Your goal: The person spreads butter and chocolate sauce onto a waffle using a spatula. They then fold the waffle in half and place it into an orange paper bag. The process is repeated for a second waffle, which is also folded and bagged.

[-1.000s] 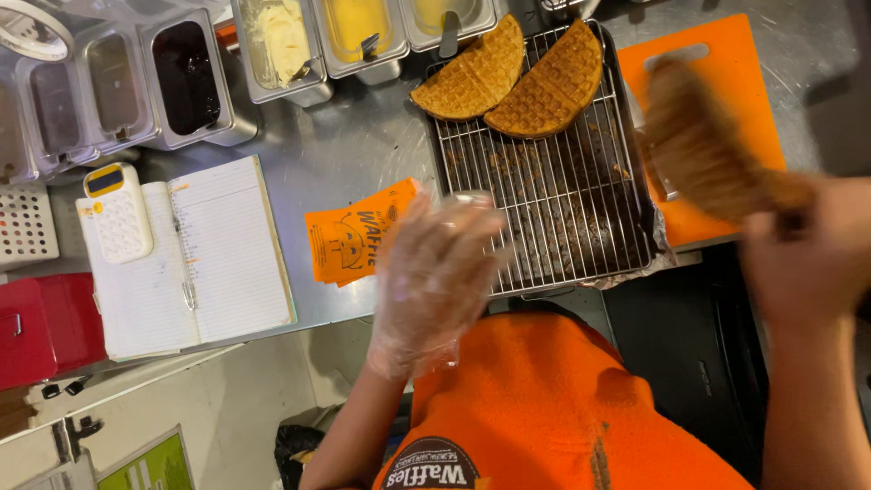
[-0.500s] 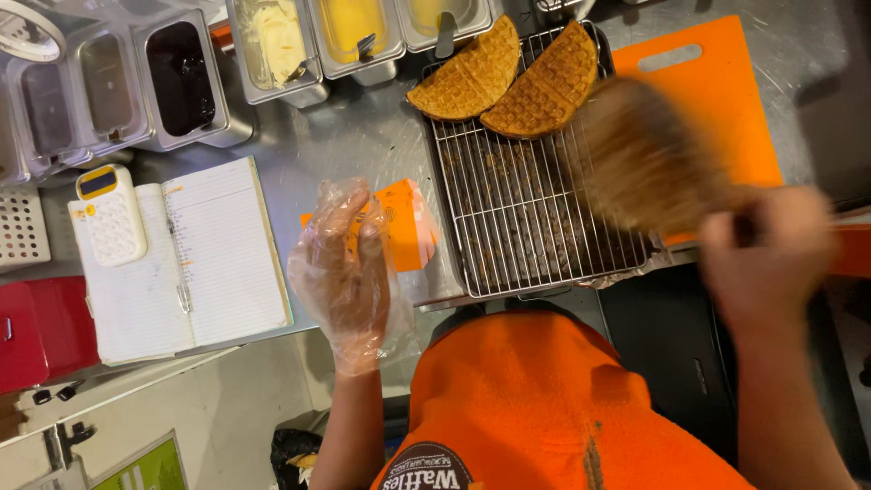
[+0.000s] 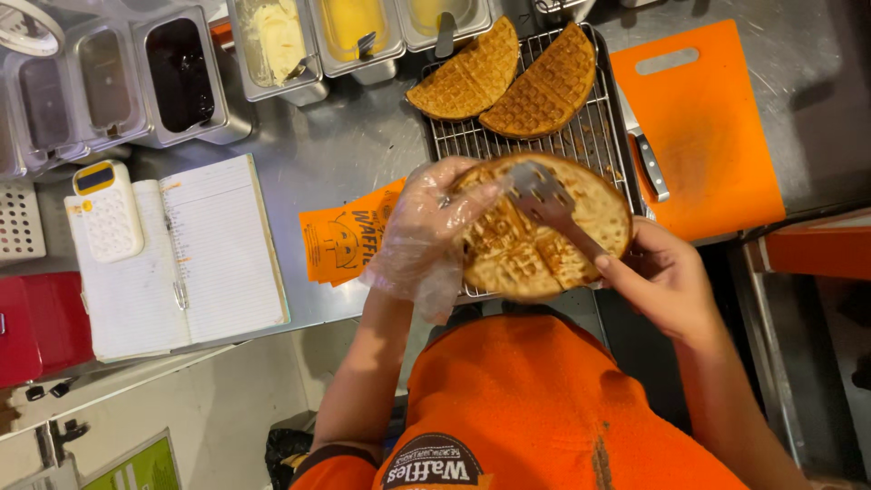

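The left hand [image 3: 422, 231], covered in a clear plastic glove, curls its fingers around the left edge of a round golden waffle [image 3: 543, 227] and holds it up above the near edge of the wire cooling rack [image 3: 599, 127]. The right hand [image 3: 665, 277], bare, is closed around the handle of a metal fork [image 3: 544, 195] whose tines lie on the upper middle of the waffle. Two folded half-moon waffles [image 3: 504, 77] lie side by side at the far end of the rack. Just right of the rack, an orange cutting board [image 3: 708, 136] rests on the steel table [image 3: 354, 136], with a knife [image 3: 646, 159] along its left edge. To the left of the gloved hand, orange paper sleeves [image 3: 340, 240] lie on the table, and further left an open lined notebook [image 3: 172, 259] carries a white calculator [image 3: 107, 210] on its upper left corner. Along the far side stand metal topping containers [image 3: 272, 41] holding dark, pale and yellow fillings. The person's orange shirt [image 3: 535, 399] fills the lower view.
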